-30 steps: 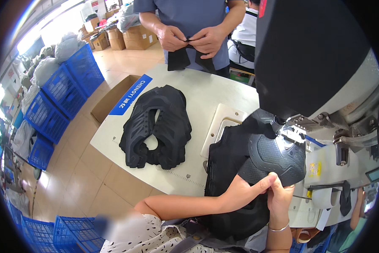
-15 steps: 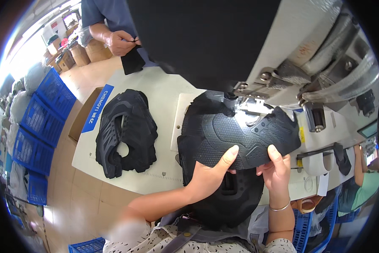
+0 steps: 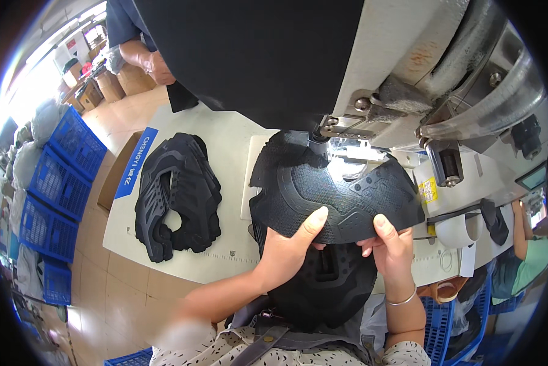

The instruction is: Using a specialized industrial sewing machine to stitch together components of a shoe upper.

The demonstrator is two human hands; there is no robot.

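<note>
Both my hands hold a black textured shoe upper point(image 3: 323, 195) by its near edge, under the lit head of a sewing machine point(image 3: 347, 131). My left hand point(image 3: 289, 253) has its thumb on top of the piece, fingers hidden beneath. My right hand point(image 3: 393, 247) pinches the same edge farther right, thumb on top and fingers curled under. The far edge lies by the machine's needle area, where glare hides the contact. Below my hands, more black uppers point(image 3: 326, 299) lie against my lap. On the table to the left rests a stack of black uppers point(image 3: 179, 195).
The pale worktable point(image 3: 237, 131) carries a ruler strip along its near edge. Blue crates point(image 3: 54, 183) stack up at the left, and another blue crate point(image 3: 439, 329) stands at lower right. Across the table a person's hand point(image 3: 158, 68) shows; another person in green point(image 3: 530, 262) is at the right.
The held upper has turned slightly, and its right end sits lower and closer to the machine bed. The whole view has shifted a little; both hands keep their grip.
</note>
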